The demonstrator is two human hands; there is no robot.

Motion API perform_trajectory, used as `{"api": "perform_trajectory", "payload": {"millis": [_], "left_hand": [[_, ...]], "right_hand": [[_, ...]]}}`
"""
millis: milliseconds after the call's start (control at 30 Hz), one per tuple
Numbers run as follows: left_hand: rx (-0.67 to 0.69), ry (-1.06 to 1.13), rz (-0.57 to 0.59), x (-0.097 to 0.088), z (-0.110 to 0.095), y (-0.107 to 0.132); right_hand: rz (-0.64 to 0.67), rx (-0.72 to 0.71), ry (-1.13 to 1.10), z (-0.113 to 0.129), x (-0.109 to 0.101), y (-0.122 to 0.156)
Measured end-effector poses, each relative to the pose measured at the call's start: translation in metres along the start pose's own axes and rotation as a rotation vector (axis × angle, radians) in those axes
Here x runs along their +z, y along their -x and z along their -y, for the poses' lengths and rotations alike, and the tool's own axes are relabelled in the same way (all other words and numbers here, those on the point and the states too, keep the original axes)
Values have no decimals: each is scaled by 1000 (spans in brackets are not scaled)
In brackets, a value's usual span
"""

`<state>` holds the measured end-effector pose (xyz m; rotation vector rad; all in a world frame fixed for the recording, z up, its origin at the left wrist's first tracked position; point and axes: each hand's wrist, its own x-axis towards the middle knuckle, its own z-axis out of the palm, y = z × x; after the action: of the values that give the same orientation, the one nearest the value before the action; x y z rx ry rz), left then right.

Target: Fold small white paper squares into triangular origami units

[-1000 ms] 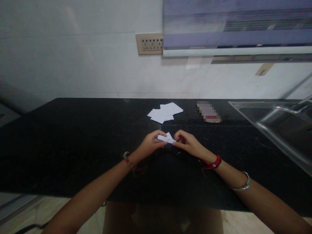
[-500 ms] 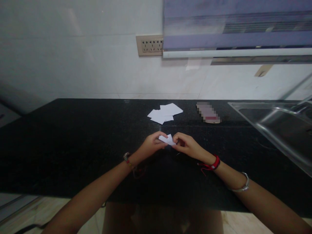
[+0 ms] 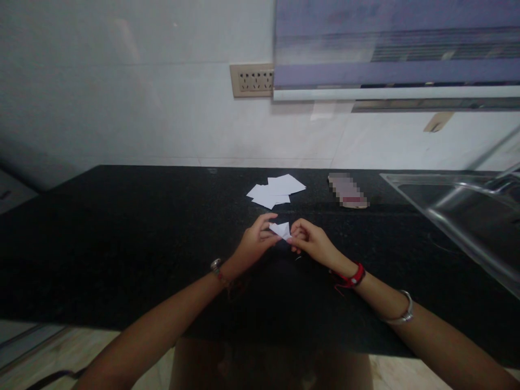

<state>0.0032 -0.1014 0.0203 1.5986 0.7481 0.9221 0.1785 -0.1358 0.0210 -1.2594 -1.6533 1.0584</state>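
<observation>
R hand (image 3: 312, 240) pinches folded paper (image 3: 281, 229) at R corner, L hand (image 3: 254, 241) touches it, index raised, grip unclear; prob. mid-fold, so next move needs firm crease.

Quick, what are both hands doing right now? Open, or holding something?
Left hand: holding the left side of the folded white paper.
Right hand: closed, pinching that paper's right end.

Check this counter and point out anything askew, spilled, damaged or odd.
No spill shows. The loose white paper sheets lie in an uneven, overlapping pile on the black stone-like counter, their corners pointing different ways, which looks untidy. The flat, pinkish rectangular object to their right is pixelated, so any damage cannot be judged.
</observation>
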Motion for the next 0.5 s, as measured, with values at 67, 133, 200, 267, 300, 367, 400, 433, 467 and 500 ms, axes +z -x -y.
{"api": "perform_trajectory", "payload": {"millis": [67,133,200,267,300,367,400,433,467,500], "left_hand": [[-4,34,-22,1,1,-1],[-9,48,-38,0,2,-2],[-13,37,-46,0,0,-2],[-6,11,-44,0,-3,-2],[3,-4,-42,1,-4,-2],[25,-32,-41,2,-6,-1],[36,-42,-42,2,-7,-1],[47,-50,-43,3,-6,-1],[56,-57,-46,3,-6,-1],[63,-65,-52,3,-5,-1]], "right_hand": [[0,-30,7,2,1,1],[5,-63,72,6,3,2],[-24,-114,189,10,4,4],[-88,-196,325,14,6,6],[-127,-237,383,15,7,6],[-193,-284,444,17,9,6],[-215,-291,451,17,10,6],[-228,-293,453,17,10,6],[-232,-301,457,17,10,6],[-221,-317,464,17,11,6]]}}
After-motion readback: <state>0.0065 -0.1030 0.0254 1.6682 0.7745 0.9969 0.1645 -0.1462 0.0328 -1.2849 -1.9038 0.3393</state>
